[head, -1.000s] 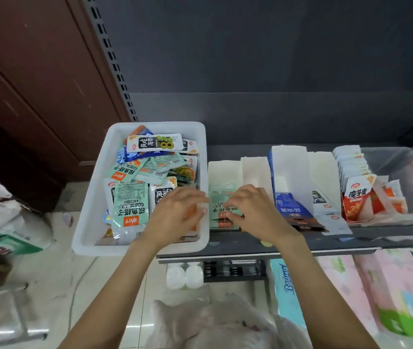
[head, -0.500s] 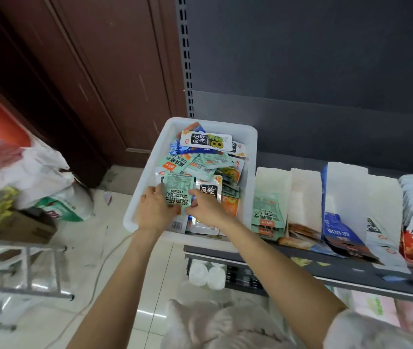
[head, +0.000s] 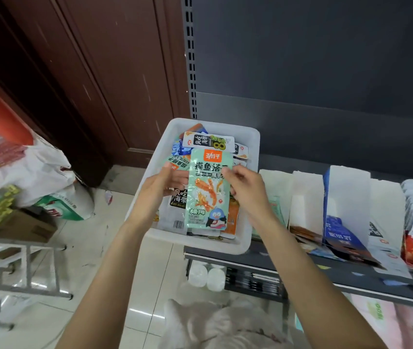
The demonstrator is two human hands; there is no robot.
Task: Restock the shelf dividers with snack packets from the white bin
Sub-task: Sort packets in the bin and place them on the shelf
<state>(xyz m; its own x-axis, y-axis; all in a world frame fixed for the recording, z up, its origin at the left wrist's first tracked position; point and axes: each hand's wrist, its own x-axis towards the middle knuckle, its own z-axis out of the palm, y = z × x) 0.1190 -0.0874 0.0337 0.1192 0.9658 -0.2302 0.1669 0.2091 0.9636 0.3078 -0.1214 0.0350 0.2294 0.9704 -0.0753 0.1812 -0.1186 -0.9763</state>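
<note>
Green packet [head: 209, 190] now lifted between left hand [head: 161, 187] and right hand [head: 244, 186].

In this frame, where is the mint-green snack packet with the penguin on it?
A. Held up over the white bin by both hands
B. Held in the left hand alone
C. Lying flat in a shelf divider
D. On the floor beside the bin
A: the mint-green packet is upright above the white bin, with the left hand gripping its left edge and the right hand pinching its right edge.
</note>
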